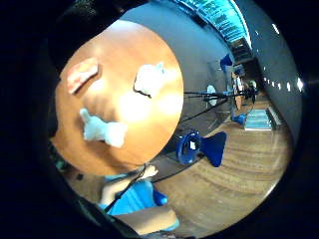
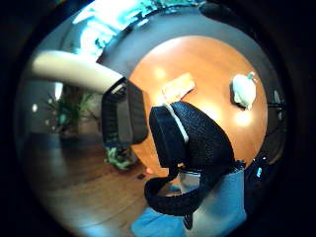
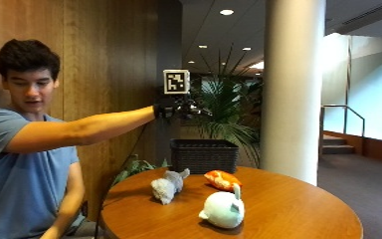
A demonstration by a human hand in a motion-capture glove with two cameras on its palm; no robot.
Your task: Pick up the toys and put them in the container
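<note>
- Nearest the outside camera I see a round wooden table [image 3: 290, 214], with three soft toys lying on its top.
- Closest toy: a pale white-green plush [image 3: 223, 209], rounded, one ear sticking up, at the near middle of the table.
- Behind it and to the left lies a grey plush [image 3: 167, 185], stretched out on its side and apart from the white one.
- Right of the grey one and just behind the white one sits an orange plush [image 3: 222, 179], low and flat, separate from both.
- At the far edge of the table stands a dark woven container [image 3: 204, 155]; I cannot tell whether it rests on the table or just behind it. None of the toys is in it as far as I can see.
- At the left a person in a blue shirt [image 3: 19, 184] stretches the right arm out level, well above the table.
- The gloved right hand [image 3: 176, 108] hangs high over the far left part of the table, above the container and touching none of the toys.
- I cannot tell from any view whether its fingers are spread or curled; nothing shows in it.
- The little finger side palm view looks straight down on the tabletop with all three toys lying well apart.
- Beyond the table: a white pillar [image 3: 294, 89] and a potted plant [image 3: 227, 107].
</note>
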